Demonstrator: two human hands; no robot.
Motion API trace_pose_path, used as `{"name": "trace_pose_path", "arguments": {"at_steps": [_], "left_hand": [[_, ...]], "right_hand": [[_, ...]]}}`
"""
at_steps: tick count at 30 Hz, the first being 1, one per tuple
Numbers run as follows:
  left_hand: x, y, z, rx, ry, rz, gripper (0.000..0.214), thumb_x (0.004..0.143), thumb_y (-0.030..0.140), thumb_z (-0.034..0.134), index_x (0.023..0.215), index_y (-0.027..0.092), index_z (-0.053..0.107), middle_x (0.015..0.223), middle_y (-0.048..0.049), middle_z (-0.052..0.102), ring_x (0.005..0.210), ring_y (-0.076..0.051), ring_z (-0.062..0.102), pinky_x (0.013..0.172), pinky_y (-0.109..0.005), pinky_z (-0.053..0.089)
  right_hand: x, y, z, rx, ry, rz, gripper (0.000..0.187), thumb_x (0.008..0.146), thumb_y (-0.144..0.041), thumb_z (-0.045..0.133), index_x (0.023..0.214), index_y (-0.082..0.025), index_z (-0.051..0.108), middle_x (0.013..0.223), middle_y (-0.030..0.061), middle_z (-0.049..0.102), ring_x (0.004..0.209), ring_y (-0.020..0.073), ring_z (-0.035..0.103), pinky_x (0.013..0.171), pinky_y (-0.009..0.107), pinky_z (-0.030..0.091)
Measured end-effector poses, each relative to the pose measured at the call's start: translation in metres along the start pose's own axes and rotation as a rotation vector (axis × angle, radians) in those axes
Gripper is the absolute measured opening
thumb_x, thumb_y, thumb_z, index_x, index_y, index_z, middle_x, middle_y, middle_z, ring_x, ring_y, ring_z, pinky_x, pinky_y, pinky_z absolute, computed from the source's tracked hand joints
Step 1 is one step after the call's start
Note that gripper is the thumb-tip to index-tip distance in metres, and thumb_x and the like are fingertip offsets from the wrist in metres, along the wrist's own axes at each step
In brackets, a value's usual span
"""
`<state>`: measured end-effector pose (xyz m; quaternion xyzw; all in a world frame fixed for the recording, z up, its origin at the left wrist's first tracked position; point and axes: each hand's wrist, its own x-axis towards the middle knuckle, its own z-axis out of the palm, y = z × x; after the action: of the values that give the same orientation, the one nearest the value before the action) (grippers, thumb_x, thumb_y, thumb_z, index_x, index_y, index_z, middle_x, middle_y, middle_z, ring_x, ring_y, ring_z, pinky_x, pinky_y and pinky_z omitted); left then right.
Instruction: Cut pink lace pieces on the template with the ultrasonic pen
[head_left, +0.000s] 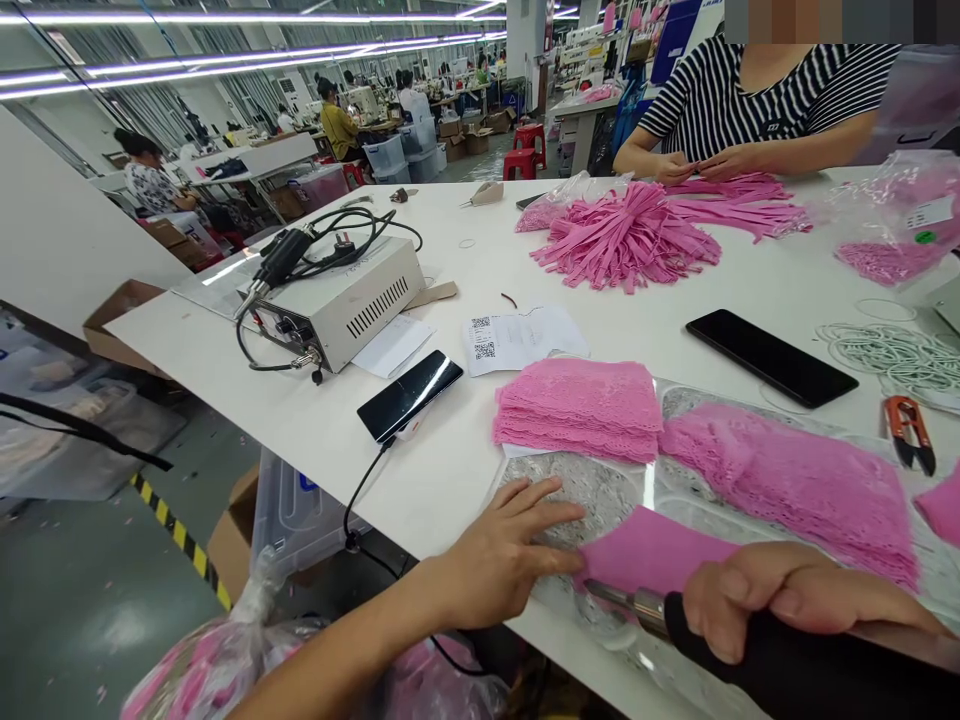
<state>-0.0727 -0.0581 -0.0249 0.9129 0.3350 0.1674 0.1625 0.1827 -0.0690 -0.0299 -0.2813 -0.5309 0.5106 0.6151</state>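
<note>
My left hand (pixel 504 548) lies flat with fingers spread on a grey-speckled mat (pixel 592 490) at the white table's near edge, its fingertips touching the left end of a pink fabric strip (pixel 649 548). My right hand (pixel 780 598) is wrapped round the black handle of a hand tool (pixel 787 665) whose metal tip (pixel 615 596) rests at the strip's lower left corner. A folded stack of pink lace (pixel 577 408) sits just beyond. More pink lace (pixel 795 480) lies spread to the right.
A grey control box (pixel 352 300) with cables, two black phones (pixel 409 393) (pixel 771 356), printed papers (pixel 517 338), red-handled snips (pixel 909 430), white elastic loops (pixel 892 352) and a heap of pink straps (pixel 630 238) are on the table (pixel 247 350). A person in a striped top (pixel 750 95) works opposite. Boxes stand on the floor at left.
</note>
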Motion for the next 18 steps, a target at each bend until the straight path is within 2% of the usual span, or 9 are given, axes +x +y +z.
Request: {"name": "trace_pose_path", "arguments": {"at_steps": [2,4,9,16,18], "left_hand": [[0.0,0.0,0.002,0.018,-0.004,0.005,0.044,0.081,0.002,0.047,0.109,0.026,0.07,0.141,-0.0023,0.052,0.143,-0.025,0.029,0.114,-0.046,0.029],[-0.001,-0.001,0.003,0.021,0.008,0.012,0.044,0.08,0.001,0.047,0.108,0.026,0.07,0.141,-0.0022,0.052,0.143,-0.025,0.029,0.114,-0.045,0.03],[-0.001,-0.002,0.004,0.019,0.05,0.022,0.043,0.081,0.002,0.046,0.105,0.027,0.072,0.14,-0.0018,0.053,0.142,-0.025,0.03,0.113,-0.044,0.031],[-0.001,-0.003,0.007,0.031,0.043,0.023,0.043,0.079,0.002,0.047,0.103,0.028,0.072,0.14,0.0003,0.052,0.142,-0.024,0.03,0.113,-0.044,0.031],[-0.001,-0.003,0.007,0.031,0.04,0.023,0.042,0.079,0.003,0.047,0.103,0.028,0.072,0.141,0.0007,0.052,0.143,-0.024,0.029,0.113,-0.045,0.03]], "right_hand": [[0.003,0.0,0.003,-0.012,-0.089,-0.097,0.03,0.079,-0.054,0.06,0.1,-0.034,0.066,0.077,0.0032,0.06,0.045,0.0208,0.054,0.04,0.039,0.053],[0.007,-0.001,0.007,-0.027,-0.128,-0.129,0.03,0.082,-0.052,0.058,0.104,-0.033,0.064,0.08,0.0034,0.06,0.045,0.0199,0.054,0.039,0.037,0.053],[0.014,-0.005,0.016,-0.054,-0.095,-0.161,0.029,0.082,-0.051,0.057,0.103,-0.033,0.065,0.076,0.0033,0.06,0.04,0.0192,0.052,0.033,0.035,0.05],[0.013,-0.008,0.015,-0.033,-0.165,-0.171,0.027,0.084,-0.045,0.061,0.106,-0.03,0.064,0.081,0.0033,0.061,0.046,0.019,0.055,0.038,0.035,0.054],[0.009,-0.006,0.012,-0.042,-0.094,-0.111,0.025,0.078,-0.049,0.066,0.096,-0.031,0.067,0.075,0.0025,0.061,0.046,0.0201,0.055,0.04,0.036,0.054]]}}
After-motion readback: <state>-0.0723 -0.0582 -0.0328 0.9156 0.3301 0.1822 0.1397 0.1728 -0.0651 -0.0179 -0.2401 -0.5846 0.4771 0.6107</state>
